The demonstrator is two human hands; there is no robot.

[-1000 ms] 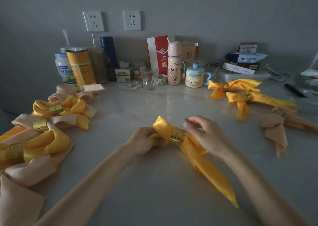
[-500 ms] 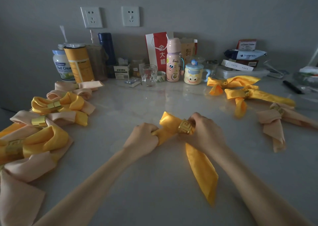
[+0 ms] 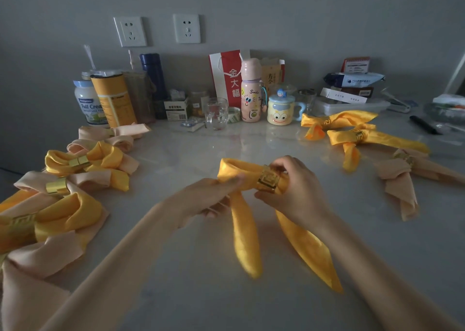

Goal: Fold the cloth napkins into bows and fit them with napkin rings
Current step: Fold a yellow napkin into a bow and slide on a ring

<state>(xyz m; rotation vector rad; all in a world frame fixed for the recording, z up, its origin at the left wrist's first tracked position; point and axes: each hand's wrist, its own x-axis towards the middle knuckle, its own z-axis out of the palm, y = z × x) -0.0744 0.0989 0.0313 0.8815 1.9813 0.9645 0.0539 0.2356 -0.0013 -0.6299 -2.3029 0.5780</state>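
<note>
Finished bows [image 3: 105, 154] heaped at the left of the desk [image 3: 191, 152]. Left hand [image 3: 208, 197]: grip wrapped round the satin loop of the yellow napkin [image 3: 241, 172] mid-desk, likely steadying it. Right hand [image 3: 299, 197]: grip pinches the gold fretwork napkin ring [image 3: 268, 179], probably seating it at the waist. Two glossy pointed tails trail nearward.

- One wide-angle view is taken from head height and is directed forward and down.
- The table [image 3: 201, 293] is seen at close range, with the wall [image 3: 302, 16] behind it.
</note>
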